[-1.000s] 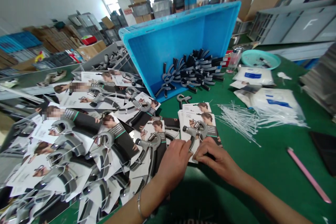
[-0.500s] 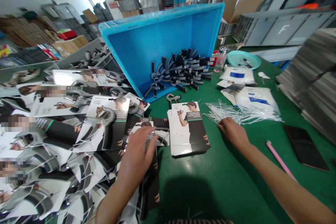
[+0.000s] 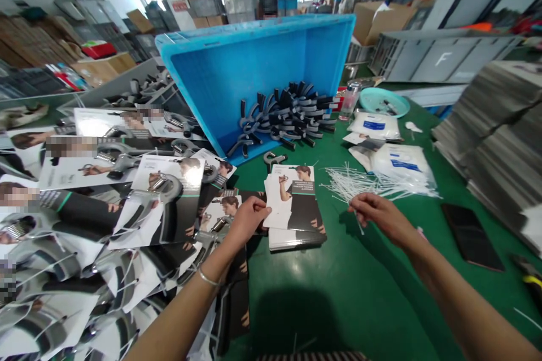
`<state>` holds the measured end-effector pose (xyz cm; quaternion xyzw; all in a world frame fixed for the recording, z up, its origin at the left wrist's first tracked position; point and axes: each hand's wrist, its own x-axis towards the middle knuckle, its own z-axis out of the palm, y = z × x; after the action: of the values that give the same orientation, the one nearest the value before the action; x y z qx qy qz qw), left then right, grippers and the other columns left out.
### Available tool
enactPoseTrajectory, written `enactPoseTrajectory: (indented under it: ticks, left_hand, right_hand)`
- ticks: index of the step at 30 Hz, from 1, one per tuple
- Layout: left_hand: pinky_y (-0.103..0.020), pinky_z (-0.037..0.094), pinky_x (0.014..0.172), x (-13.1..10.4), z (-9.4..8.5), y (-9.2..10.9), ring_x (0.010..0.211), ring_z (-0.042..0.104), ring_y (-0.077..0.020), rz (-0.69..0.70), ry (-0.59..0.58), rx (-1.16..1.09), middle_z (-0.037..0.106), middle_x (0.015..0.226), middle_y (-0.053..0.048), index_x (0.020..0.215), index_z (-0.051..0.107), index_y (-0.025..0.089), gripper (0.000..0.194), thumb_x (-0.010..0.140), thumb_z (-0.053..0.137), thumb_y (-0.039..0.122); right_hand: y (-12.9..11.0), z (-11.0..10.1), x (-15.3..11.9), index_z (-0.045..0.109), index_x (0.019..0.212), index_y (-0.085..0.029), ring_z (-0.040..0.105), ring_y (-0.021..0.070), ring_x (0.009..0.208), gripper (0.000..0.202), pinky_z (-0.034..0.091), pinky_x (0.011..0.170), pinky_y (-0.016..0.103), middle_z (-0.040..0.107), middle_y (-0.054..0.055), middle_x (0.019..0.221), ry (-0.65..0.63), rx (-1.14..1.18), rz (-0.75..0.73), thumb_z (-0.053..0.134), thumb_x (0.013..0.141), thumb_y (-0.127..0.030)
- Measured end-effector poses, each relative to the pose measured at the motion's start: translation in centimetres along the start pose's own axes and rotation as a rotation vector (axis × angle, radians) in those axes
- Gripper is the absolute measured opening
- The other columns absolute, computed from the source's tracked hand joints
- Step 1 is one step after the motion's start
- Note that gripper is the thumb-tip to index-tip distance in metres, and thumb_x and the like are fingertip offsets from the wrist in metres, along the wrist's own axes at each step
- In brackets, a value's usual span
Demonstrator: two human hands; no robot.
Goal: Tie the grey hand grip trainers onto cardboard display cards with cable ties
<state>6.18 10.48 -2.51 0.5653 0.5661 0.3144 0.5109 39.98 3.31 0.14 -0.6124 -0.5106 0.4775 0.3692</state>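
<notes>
My left hand [image 3: 250, 218] pinches the left edge of the top printed card [image 3: 296, 211], which sits shifted on a stack of cards [image 3: 296, 241]. In my right hand [image 3: 375, 211], closed at the fingertips, is a thin white zip tie [image 3: 361, 227] hanging down over the green table. A pile of white zip ties [image 3: 349, 180] lies just beyond that hand. Behind the stack rests one hand gripper [image 3: 273, 159]. On the left, many cards with grey and black hand grippers attached [image 3: 167, 189] are heaped up.
A tilted blue crate [image 3: 237, 67] holds black and grey hand grippers. Plastic bags [image 3: 402, 166], a turquoise plate [image 3: 383, 102] and a glass jar [image 3: 349, 100] stand at the right back. A phone [image 3: 472, 236], pliers [image 3: 527, 273] and stacked grey sheets [image 3: 495, 124] are at the right.
My left hand has moved right and closed on the top card, which has shifted on its stack. My right hand has drawn back from the pile with a tie. The view has shifted slightly.
</notes>
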Motion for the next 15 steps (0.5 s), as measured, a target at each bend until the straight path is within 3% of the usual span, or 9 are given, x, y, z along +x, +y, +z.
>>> enactPoseTrajectory:
  ticks: [3,6,11,15]
  left_hand:
    - [-0.021,0.043,0.04,-1.5,-0.7,0.5,0.043,0.051,-0.0092,-0.037,-0.006,-0.093,0.057,0.061,0.004,0.082,0.055,0.015,0.031,0.073,0.073,0.04]
    - [-0.016,0.037,0.037,-3.4,-1.5,1.3,0.046,0.048,-0.0065,-0.105,-0.037,-0.319,0.058,0.066,0.003,0.091,0.058,0.014,0.036,0.072,0.077,0.039]
    - [-0.014,0.029,0.034,-6.7,-2.1,2.8,0.046,0.046,-0.0044,-0.213,-0.231,-0.547,0.06,0.075,0.0,0.113,0.058,0.012,0.049,0.072,0.077,0.03]
    - [-0.013,0.026,0.032,-8.8,-1.9,2.6,0.043,0.042,-0.0031,-0.191,-0.281,-0.572,0.057,0.079,0.001,0.124,0.052,0.017,0.05,0.078,0.069,0.027]
  right_hand:
    - [-0.3,2.1,-1.1,0.062,0.085,-0.017,0.046,0.0091,0.05,0.03,0.041,0.052,0.024,0.056,-0.002,0.063,-0.159,0.276,0.065,0.065,0.086,-0.046]
    - [0.1,4.0,-1.8,0.062,0.085,-0.015,0.04,0.0064,0.05,0.031,0.038,0.048,0.022,0.059,0.0,0.072,-0.236,0.42,0.128,0.07,0.083,-0.045]
    - [0.4,6.0,-1.8,0.062,0.087,-0.015,0.039,0.0063,0.049,0.033,0.034,0.046,0.021,0.058,-0.001,0.069,-0.246,0.421,0.113,0.065,0.087,-0.048]
    - [-0.8,6.3,-1.9,0.061,0.09,-0.016,0.04,0.0061,0.049,0.032,0.034,0.047,0.021,0.062,0.001,0.076,-0.24,0.335,0.068,0.062,0.089,-0.048]
